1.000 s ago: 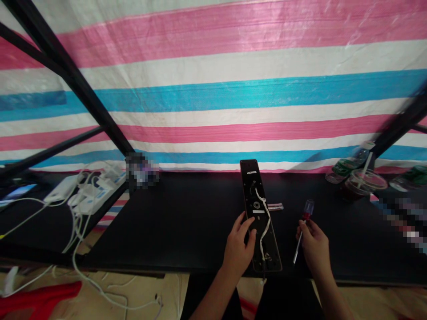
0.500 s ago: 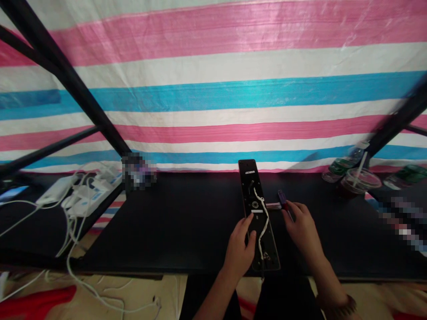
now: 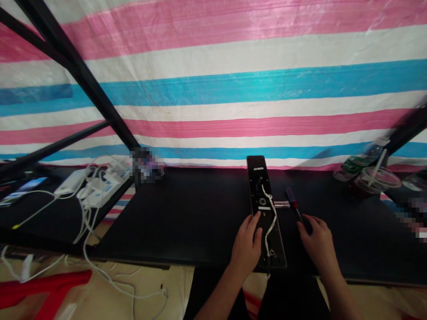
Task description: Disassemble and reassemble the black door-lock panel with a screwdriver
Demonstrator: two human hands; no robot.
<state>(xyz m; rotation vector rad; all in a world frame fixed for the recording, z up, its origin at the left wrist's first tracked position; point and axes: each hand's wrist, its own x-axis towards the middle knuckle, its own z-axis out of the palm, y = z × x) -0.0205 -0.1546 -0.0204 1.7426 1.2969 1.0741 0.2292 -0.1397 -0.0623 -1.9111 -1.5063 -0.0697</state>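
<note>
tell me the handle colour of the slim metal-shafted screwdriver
Purple, turning red toward the metal shaft; the screwdriver handle shows best in the head view.

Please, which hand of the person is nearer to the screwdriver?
Right. The right hand is at the shaft end of the screwdriver; the left hand is farther off, to its left, on the long black panel.

A long black panel [image 3: 266, 218] with white cable [image 3: 275, 215] lies beside a purple-and-red-handled screwdriver [image 3: 293, 201].
</note>
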